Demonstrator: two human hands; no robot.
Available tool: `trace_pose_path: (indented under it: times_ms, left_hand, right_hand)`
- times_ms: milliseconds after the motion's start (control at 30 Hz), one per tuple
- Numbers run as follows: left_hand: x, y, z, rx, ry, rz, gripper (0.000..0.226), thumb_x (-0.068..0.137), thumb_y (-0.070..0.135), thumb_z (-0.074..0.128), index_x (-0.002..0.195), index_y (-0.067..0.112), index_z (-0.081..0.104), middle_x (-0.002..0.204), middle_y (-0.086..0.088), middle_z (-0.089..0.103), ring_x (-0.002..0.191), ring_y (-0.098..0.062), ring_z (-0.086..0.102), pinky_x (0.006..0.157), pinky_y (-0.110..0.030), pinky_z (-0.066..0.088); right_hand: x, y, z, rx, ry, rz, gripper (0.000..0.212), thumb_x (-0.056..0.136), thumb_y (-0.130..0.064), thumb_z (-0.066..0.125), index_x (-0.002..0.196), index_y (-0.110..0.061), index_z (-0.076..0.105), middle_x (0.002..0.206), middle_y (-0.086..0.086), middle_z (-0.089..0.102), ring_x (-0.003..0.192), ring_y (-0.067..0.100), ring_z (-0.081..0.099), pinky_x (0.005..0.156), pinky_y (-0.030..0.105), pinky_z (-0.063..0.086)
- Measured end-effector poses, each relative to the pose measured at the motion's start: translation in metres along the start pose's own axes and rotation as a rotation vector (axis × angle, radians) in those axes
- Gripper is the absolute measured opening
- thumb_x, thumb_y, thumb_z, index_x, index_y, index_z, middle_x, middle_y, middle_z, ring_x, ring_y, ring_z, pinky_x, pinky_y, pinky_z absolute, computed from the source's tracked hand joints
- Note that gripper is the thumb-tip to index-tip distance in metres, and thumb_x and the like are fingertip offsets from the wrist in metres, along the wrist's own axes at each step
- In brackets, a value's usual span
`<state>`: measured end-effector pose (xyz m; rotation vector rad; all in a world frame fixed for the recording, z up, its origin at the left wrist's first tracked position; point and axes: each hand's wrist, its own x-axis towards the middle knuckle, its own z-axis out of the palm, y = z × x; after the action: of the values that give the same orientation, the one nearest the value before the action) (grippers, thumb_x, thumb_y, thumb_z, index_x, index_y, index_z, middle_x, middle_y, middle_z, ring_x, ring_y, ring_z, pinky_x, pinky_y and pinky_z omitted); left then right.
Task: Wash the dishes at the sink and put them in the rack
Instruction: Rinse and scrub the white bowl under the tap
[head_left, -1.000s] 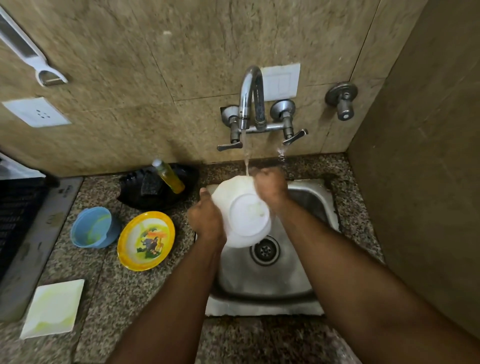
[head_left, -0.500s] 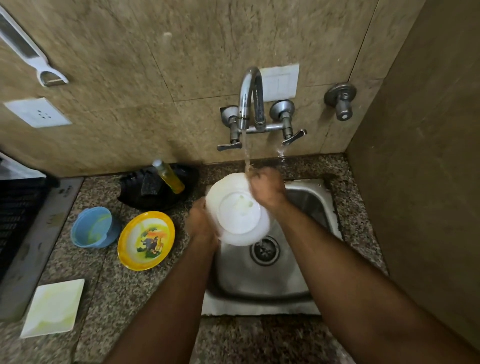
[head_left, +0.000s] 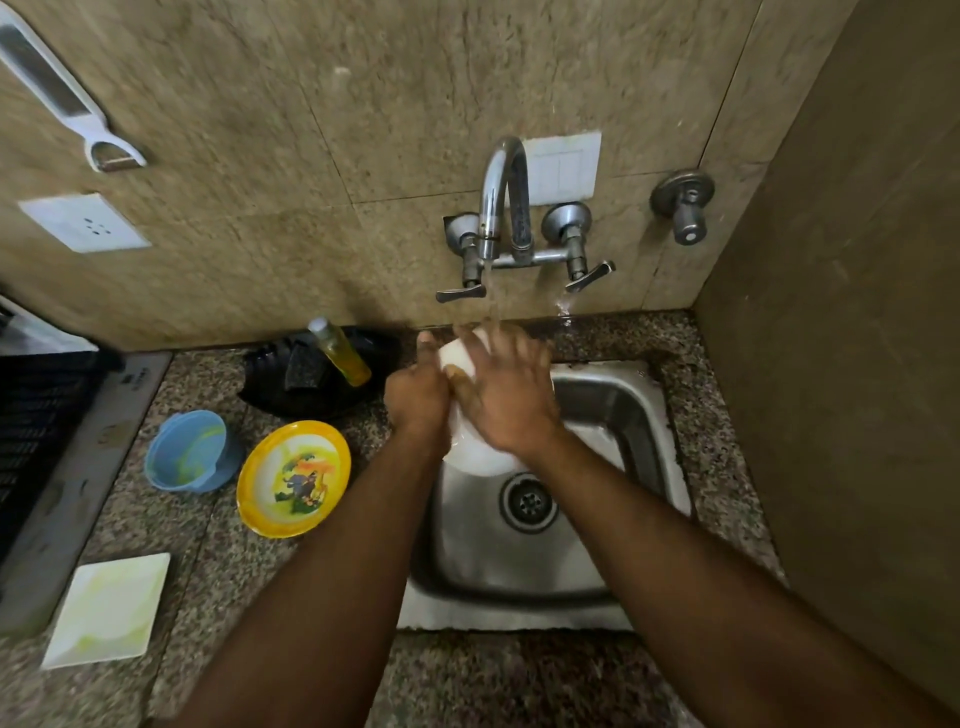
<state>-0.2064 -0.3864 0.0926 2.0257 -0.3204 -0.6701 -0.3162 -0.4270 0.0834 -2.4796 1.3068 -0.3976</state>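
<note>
Over the left half of the stainless steel sink basin (head_left: 613, 415), under the running stream from the chrome wall tap (head_left: 504, 202): a round white plate (head_left: 470, 452) held on edge, tilted, so that water strikes its upper rim and can run down into the basin rather than onto the bench; left hand (head_left: 415, 397) grips the plate's left rim, thumb up along the edge, fingers curled behind and hidden; this reads as the steadying hand. Right hand (head_left: 506, 395) lies flat across the plate's face, fingers spread and nearly straight, holding nothing, pressing on the surface; judged to be rubbing residue off under the flow. Most of the plate is covered by the hands; only the upper corner and lower arc show.

Left of the sink on the speckled granite bench (head_left: 208, 597), dishes wait within reach of the left hand: a yellow-rimmed round plate with a cartoon print (head_left: 293, 478), a small blue plastic bowl (head_left: 189, 449) just beside it, a square white plate with yellowish smears (head_left: 106, 608) nearer the front; smears suggest these are unwashed. A yellow soap bottle (head_left: 343, 353) leans in a black tray (head_left: 317, 379) against the wall, close to the tap. A black slatted rack (head_left: 36, 431) sits at the far left edge, well apart from the sink; likely the destination. Task judged early.
</note>
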Motion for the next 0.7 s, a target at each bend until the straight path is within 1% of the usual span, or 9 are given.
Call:
trace_pose_path:
  times_ms: [100,167,267,333,400,467,533,633,700]
  left_hand:
    - [-0.012,0.004,0.004,-0.012,0.045,-0.086,0.072,0.09,0.076,0.048,0.078,0.01,0.073,0.098,-0.019,0.077,0.099,-0.035,0.073,0.094,-0.047,0.057]
    - [-0.02,0.006,0.008,0.021,0.086,-0.075,0.07,0.097,0.069,0.048,0.091,0.004,0.076,0.109,-0.023,0.074,0.107,-0.039,0.069,0.098,-0.045,0.054]
    - [-0.029,0.004,0.012,-0.017,0.12,-0.085,0.07,0.101,0.064,0.044,0.112,0.001,0.074,0.12,-0.024,0.071,0.115,-0.041,0.065,0.1,-0.041,0.052]
    - [-0.031,0.001,0.012,-0.075,0.138,-0.144,0.07,0.102,0.063,0.044,0.119,0.001,0.071,0.123,-0.023,0.07,0.117,-0.04,0.065,0.1,-0.042,0.052]
    - [-0.03,0.0,0.009,-0.225,0.145,-0.271,0.07,0.101,0.062,0.047,0.121,-0.002,0.067,0.124,-0.02,0.069,0.113,-0.037,0.067,0.098,-0.041,0.054]
    - [-0.032,0.005,0.006,-0.338,0.106,-0.369,0.064,0.103,0.057,0.048,0.119,-0.002,0.064,0.118,-0.01,0.068,0.106,-0.03,0.068,0.089,-0.036,0.054]
    - [-0.035,0.005,0.004,-0.356,0.097,-0.407,0.061,0.103,0.056,0.048,0.116,-0.001,0.064,0.113,-0.009,0.067,0.105,-0.032,0.068,0.083,-0.034,0.052]
    - [-0.038,-0.007,0.006,-0.33,0.143,-0.385,0.074,0.1,0.064,0.046,0.119,-0.005,0.065,0.118,-0.015,0.069,0.111,-0.037,0.068,0.091,-0.036,0.053]
    - [-0.036,-0.023,0.012,-0.355,0.186,-0.391,0.084,0.089,0.075,0.045,0.119,0.0,0.067,0.125,-0.02,0.07,0.108,-0.039,0.069,0.098,-0.047,0.056]
  right_hand:
    - [-0.002,0.005,0.011,0.161,-0.08,0.067,0.059,0.105,-0.058,0.025,0.161,-0.041,0.021,0.172,-0.001,0.015,0.158,0.027,0.012,0.123,0.058,0.017]
    - [0.011,0.014,0.008,0.358,-0.169,0.207,0.051,0.108,-0.05,0.031,0.158,-0.037,0.035,0.168,0.003,0.03,0.153,0.027,0.029,0.121,0.05,0.029]
    - [0.028,0.016,-0.005,0.472,-0.127,0.447,0.044,0.11,-0.038,0.03,0.132,-0.02,0.063,0.136,0.01,0.064,0.113,0.027,0.06,0.096,0.038,0.048]
    - [0.021,0.009,-0.003,0.205,-0.088,0.366,0.05,0.11,-0.043,0.024,0.14,-0.021,0.057,0.141,0.011,0.06,0.123,0.031,0.057,0.102,0.043,0.047]
    - [0.0,-0.001,0.003,0.029,-0.037,0.121,0.053,0.108,-0.047,0.023,0.154,-0.03,0.041,0.161,0.004,0.042,0.147,0.033,0.038,0.118,0.054,0.03]
    - [-0.024,-0.006,0.008,0.01,-0.019,-0.143,0.054,0.107,-0.047,0.024,0.159,-0.036,0.03,0.171,-0.006,0.022,0.159,0.029,0.012,0.125,0.058,0.008]
    - [-0.031,-0.002,0.01,0.039,-0.041,-0.196,0.054,0.107,-0.049,0.023,0.16,-0.04,0.027,0.173,-0.01,0.015,0.16,0.023,0.004,0.125,0.055,0.003]
    - [-0.005,0.013,0.019,0.069,-0.149,0.056,0.056,0.105,-0.056,0.019,0.156,-0.038,0.035,0.166,0.0,0.032,0.152,0.028,0.028,0.12,0.058,0.025]
    - [0.017,0.019,0.016,0.183,-0.23,0.266,0.059,0.105,-0.057,0.016,0.142,-0.029,0.053,0.147,0.011,0.055,0.13,0.032,0.053,0.107,0.053,0.043]
